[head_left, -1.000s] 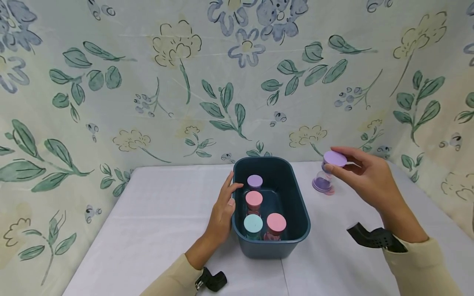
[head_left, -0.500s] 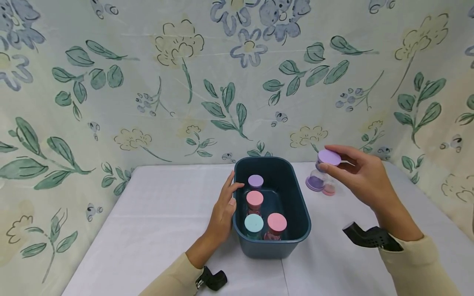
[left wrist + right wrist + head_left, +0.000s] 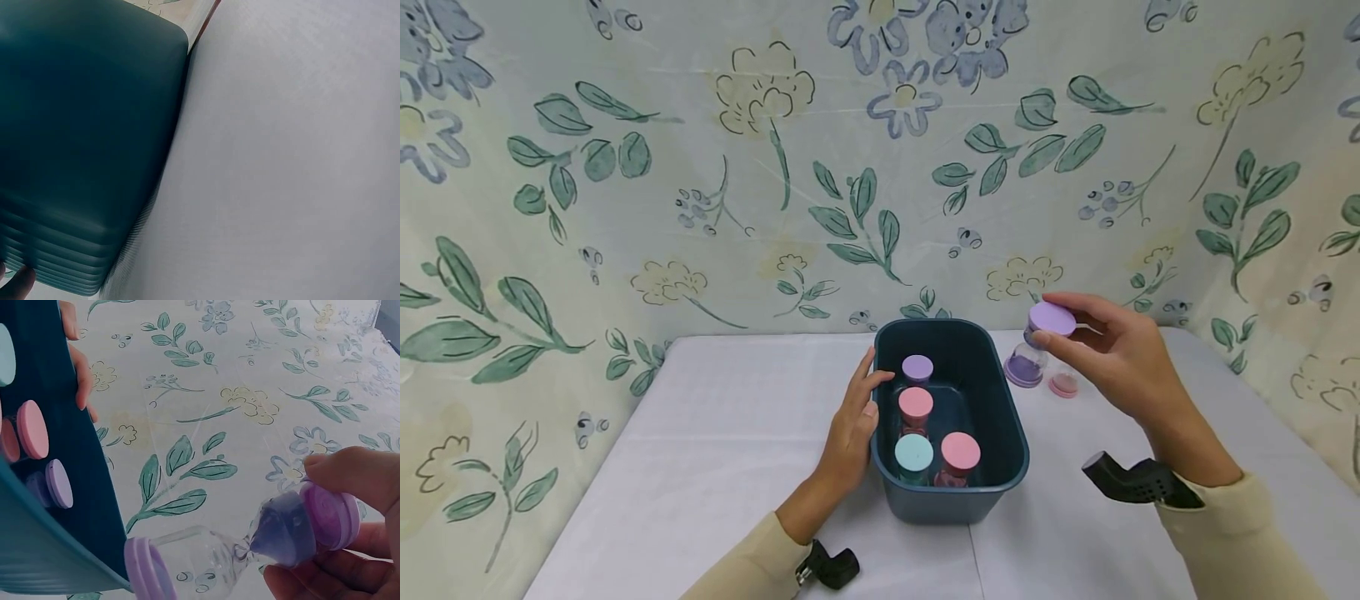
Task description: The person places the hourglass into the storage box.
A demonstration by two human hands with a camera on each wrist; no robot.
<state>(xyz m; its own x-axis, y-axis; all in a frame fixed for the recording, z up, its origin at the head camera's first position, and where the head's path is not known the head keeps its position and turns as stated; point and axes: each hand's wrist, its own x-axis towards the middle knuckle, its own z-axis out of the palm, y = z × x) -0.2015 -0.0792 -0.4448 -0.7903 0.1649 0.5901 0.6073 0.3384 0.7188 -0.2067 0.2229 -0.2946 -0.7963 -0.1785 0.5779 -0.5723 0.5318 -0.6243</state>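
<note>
My right hand (image 3: pixel 1120 358) pinches a purple-capped hourglass (image 3: pixel 1027 360) by its upper cap, thumb on one side and fingers on the other. Seen in the right wrist view, the hourglass (image 3: pixel 281 528) has clear glass bulbs, with purple sand in the one nearest the fingers. It hangs just beside the right rim of a dark teal bin (image 3: pixel 947 505). Against the bin's left wall rests my left hand (image 3: pixel 847 437), fingers extended along it and one fingertip over the rim. Inside the bin stand a purple hourglass (image 3: pixel 917 367), two pink hourglasses (image 3: pixel 916 403) and a mint hourglass (image 3: pixel 913 452).
A small pink-capped object (image 3: pixel 1063 384) sits on the white-covered table (image 3: pixel 737 433) right of the bin, partly behind the right hand. A floral cloth (image 3: pixel 850 167) hangs at the back and sides. The bin's outer wall (image 3: pixel 81 112) fills the left of the left wrist view.
My right hand has carried the purple hourglass leftward to the bin's right rim, uncovering more of the pink-capped object. My left hand and the bin have stayed in place.
</note>
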